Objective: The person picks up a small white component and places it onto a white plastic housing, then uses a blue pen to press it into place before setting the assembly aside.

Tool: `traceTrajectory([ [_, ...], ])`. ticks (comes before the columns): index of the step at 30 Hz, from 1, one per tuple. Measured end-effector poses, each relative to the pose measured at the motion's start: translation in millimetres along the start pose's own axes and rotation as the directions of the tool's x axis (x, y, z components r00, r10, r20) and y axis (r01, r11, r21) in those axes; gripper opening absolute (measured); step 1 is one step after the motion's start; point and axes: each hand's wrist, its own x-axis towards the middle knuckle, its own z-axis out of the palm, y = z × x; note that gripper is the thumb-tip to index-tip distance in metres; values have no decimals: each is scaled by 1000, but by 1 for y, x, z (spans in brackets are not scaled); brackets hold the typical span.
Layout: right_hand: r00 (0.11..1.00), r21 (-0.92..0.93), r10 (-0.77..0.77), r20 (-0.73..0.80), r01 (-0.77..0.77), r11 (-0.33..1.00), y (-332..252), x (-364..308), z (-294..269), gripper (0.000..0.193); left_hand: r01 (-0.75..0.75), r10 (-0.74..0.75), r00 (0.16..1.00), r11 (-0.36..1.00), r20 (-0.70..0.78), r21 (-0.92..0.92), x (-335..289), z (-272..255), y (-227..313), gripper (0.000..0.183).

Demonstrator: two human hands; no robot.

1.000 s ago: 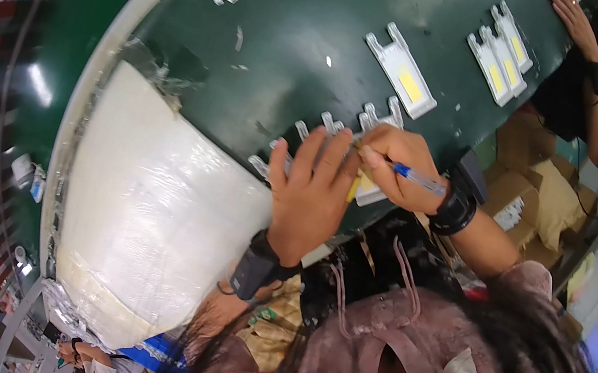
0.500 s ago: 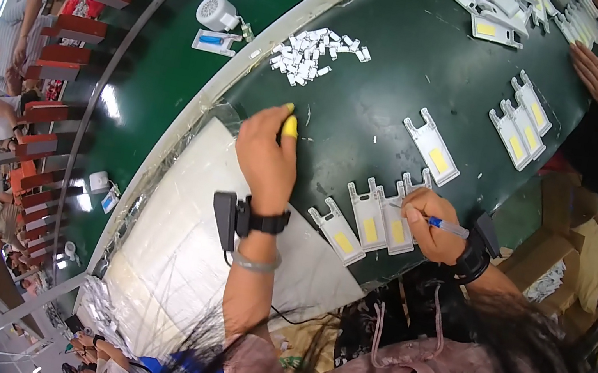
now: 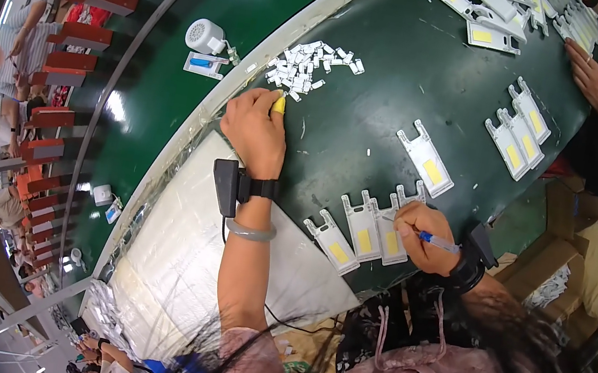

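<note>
A dark green worktop (image 3: 380,81) curves across the view, its pale near edge running diagonally from lower left to upper right, with a white plastic-wrapped sheet (image 3: 176,261) lying along that edge beside the person's left forearm. The widest bare stretch of worktop lies in the middle, between the heap of small white clips (image 3: 309,67) by the near edge and a lone white bracket with a yellow pad (image 3: 425,158). The left hand (image 3: 255,128) reaches out to the lower fringe of the clip heap, fingers curled, a yellow cot on the fingertip (image 3: 279,104) touching the nearest clips; whether a clip is pinched cannot be told. The right hand (image 3: 423,235) sits at the near right edge, closed around a blue pen-like tool (image 3: 436,242), its tip on the rightmost of a row of three white brackets (image 3: 360,235) that lie side by side just left of the hand. More brackets lie in pairs toward the far right edge (image 3: 518,128), near another person's hand (image 3: 592,77). Compared with half a second earlier, the left hand has moved a little closer to the clip heap, while the right hand keeps its hold on the tool over the same row.
</note>
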Motion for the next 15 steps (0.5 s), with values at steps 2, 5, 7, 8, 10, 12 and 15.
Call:
traceTrajectory([
  [2,1000,-16,-12,18,12,1000,-1,0,-4,5,0,0,1000,1000,1,15,-5,-1,0,20],
  [5,1000,-11,-11,24,11,1000,-2,0,-2,5,-67,68,998,994,-2,90,-10,-1,-11,21],
  [7,1000,7,8,17,-8,1000,-4,1,0,6,-213,213,977,960,20,183,-9,-3,-16,24],
  [8,1000,-21,-6,19,6,1000,-5,2,1,5,-207,207,978,961,22,184,-9,-3,-18,24],
  [10,1000,-47,-1,31,2,999,-4,1,0,5,-205,198,979,963,55,174,-8,-9,-11,24],
  [12,1000,-27,-6,14,6,1000,0,2,0,4,-159,157,987,985,42,61,-10,-12,-9,24],
  [15,1000,-25,14,25,-13,1000,-3,2,0,3,-52,80,994,948,76,-313,-34,-23,-3,22],
])
